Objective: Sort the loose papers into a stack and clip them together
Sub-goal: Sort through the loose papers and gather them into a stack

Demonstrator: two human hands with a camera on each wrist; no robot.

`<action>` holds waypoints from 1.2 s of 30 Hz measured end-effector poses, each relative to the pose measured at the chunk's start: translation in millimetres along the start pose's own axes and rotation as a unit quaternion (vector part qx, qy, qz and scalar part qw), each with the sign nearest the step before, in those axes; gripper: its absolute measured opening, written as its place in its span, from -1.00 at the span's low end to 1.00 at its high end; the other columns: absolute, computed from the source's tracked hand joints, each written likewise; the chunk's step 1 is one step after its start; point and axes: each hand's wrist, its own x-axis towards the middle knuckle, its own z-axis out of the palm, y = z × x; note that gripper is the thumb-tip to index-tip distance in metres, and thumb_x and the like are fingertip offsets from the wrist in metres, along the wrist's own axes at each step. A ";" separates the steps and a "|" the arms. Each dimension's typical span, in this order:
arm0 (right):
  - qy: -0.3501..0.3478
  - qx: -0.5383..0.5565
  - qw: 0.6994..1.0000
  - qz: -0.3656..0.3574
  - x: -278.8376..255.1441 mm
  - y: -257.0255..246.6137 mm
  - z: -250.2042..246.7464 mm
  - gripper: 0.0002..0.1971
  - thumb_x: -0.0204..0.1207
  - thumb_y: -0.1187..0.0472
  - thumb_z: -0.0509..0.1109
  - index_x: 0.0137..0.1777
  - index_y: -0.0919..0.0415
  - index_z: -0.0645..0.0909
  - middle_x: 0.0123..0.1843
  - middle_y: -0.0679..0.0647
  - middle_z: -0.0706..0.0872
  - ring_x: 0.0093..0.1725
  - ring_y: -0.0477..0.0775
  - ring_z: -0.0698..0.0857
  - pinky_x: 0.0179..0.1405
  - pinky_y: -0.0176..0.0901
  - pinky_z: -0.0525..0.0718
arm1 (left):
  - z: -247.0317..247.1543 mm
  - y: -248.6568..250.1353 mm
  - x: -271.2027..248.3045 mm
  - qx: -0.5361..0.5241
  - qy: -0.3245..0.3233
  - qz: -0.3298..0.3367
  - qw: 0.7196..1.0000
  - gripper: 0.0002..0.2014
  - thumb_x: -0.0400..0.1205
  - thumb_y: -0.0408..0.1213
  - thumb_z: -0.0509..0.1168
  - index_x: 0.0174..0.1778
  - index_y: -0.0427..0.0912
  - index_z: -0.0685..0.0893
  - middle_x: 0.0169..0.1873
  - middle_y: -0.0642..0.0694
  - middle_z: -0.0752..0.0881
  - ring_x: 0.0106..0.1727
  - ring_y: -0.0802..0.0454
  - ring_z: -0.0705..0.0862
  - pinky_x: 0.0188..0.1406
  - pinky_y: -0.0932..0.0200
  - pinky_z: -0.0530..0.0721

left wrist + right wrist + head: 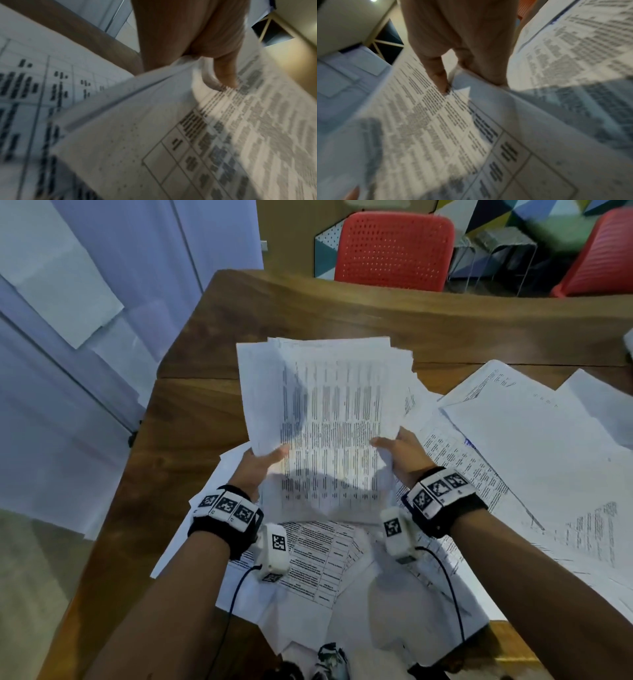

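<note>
Papers (325,419) gathered, held above surface (191,412): left hand (255,465) and right hand (404,455) each pinching a side edge, thumbs on top. Top edges ragged; tap square before clipping. More loose sheets (534,460) below. No clip visible.

we see a dark wooden table (212,344) carrying loose printed papers (534,460): overlapping sheets spread over its right part, more sheets (318,559) fanned at its near edge, and its far left corner bare wood.
</note>
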 end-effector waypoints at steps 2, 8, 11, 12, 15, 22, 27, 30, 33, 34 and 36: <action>0.001 -0.011 0.997 -0.072 -12.1 -17.6 9.5 -0.89 0.51 0.48 0.31 -0.08 0.29 0.55 -0.05 0.17 0.69 0.00 0.13 0.65 0.15 -0.06 0.60 | 1.7 17.0 -5.8 -0.008 0.008 0.045 0.999 -0.46 0.50 -0.30 0.41 0.40 -0.38 0.50 0.24 -0.14 0.64 0.35 -0.07 0.56 0.49 -0.02 0.41; 0.072 0.058 0.946 -0.312 -36.4 -67.0 12.4 -0.67 0.42 0.31 0.36 0.19 0.21 0.49 0.19 0.25 0.67 0.22 0.22 0.65 0.26 0.08 0.63 | 6.7 90.5 -37.5 -0.051 0.103 0.228 0.967 -0.83 0.42 -0.27 0.52 -0.28 0.03 0.65 -0.34 0.13 0.75 -0.17 0.22 0.74 0.03 0.23 0.66; 0.064 0.095 0.937 -0.330 -45.5 -66.6 9.6 -0.59 0.41 0.39 0.33 0.23 0.11 0.40 0.20 0.15 0.62 0.24 0.14 0.62 0.28 -0.02 0.60 | 5.4 99.5 -51.5 -0.078 0.079 0.288 0.951 -0.83 0.38 -0.16 0.55 -0.23 0.08 0.68 -0.19 0.00 0.80 0.06 -0.17 0.76 0.19 -0.18 0.68; 0.059 0.091 0.941 -0.322 -46.7 -60.6 9.8 -0.58 0.41 0.45 0.30 0.23 0.11 0.38 0.17 0.13 0.61 0.16 0.10 0.63 0.23 -0.07 0.60 | 3.5 95.9 -49.7 -0.087 0.078 0.293 0.949 -0.72 0.28 0.04 0.57 -0.22 0.08 0.67 -0.21 0.05 0.81 0.01 -0.08 0.78 0.15 -0.11 0.71; 0.050 0.061 0.956 -0.282 -48.0 -47.1 17.2 -0.61 0.41 0.59 0.18 0.11 0.14 0.37 0.01 0.05 0.59 -0.11 -0.05 0.59 -0.08 -0.29 0.59 | 6.5 89.8 -46.7 -0.059 0.077 0.278 0.956 -0.38 -0.02 0.46 0.45 -0.28 0.06 0.64 -0.50 0.31 0.75 -0.39 0.41 0.70 -0.29 0.34 0.69; 0.088 0.072 0.936 -0.334 -51.3 -71.1 25.4 -0.62 0.42 0.58 0.13 0.06 0.11 0.44 -0.06 -0.02 0.61 -0.18 -0.19 0.61 -0.21 -0.30 0.60 | 9.7 112.1 -48.0 -0.128 0.071 0.294 0.945 -0.87 0.45 -0.11 0.45 -0.24 -0.07 0.72 -0.36 0.08 0.81 -0.26 0.09 0.76 -0.16 0.07 0.76; 0.055 0.041 0.952 -0.298 -43.9 -49.7 21.7 -0.68 0.41 0.52 0.24 0.07 0.17 0.52 -0.03 0.01 0.66 -0.09 -0.06 0.64 -0.03 -0.21 0.63 | -8.1 91.5 -38.9 -0.066 0.038 0.266 0.961 -0.89 0.54 -0.13 0.38 -0.11 -0.08 0.69 -0.18 0.01 0.80 -0.07 -0.01 0.76 -0.01 0.08 0.74; 0.036 -0.026 0.968 -0.246 -37.7 -22.2 26.3 -0.74 0.53 0.42 0.31 0.21 0.32 0.56 0.07 0.12 0.68 -0.03 0.00 0.68 0.07 -0.11 0.70 | -20.4 57.3 -21.4 0.072 0.028 0.186 0.980 -0.78 0.56 -0.21 0.39 0.07 -0.21 0.65 -0.04 -0.13 0.73 0.00 -0.07 0.68 -0.02 0.12 0.69; 0.083 -0.042 0.966 -0.242 -29.9 -23.6 28.9 -0.81 0.56 0.31 0.32 0.14 0.34 0.59 0.00 0.24 0.70 -0.04 0.11 0.66 0.01 0.04 0.69 | -47.1 19.1 0.0 0.294 0.074 0.051 0.951 -0.55 0.39 0.01 0.51 -0.04 -0.29 0.63 -0.08 -0.24 0.70 0.02 -0.15 0.64 -0.13 0.09 0.63; 0.102 -0.046 0.963 -0.244 -26.6 -28.2 28.7 -0.80 0.57 0.29 0.32 0.13 0.37 0.60 -0.03 0.27 0.70 -0.08 0.12 0.65 -0.04 0.06 0.68 | -54.7 8.8 2.3 0.386 0.091 -0.023 0.918 -0.31 0.28 0.16 0.53 0.09 -0.34 0.61 0.07 -0.34 0.68 0.15 -0.25 0.63 0.06 -0.05 0.65; 0.132 -0.052 0.957 -0.253 -20.4 -39.7 28.3 -0.77 0.57 0.28 0.31 0.13 0.43 0.59 -0.07 0.36 0.70 -0.13 0.19 0.65 -0.10 0.11 0.67 | -66.5 -8.9 -2.9 0.535 0.108 -0.154 0.824 0.10 0.18 0.38 0.45 0.44 -0.37 0.35 0.43 -0.40 0.40 0.47 -0.33 0.39 0.42 -0.15 0.45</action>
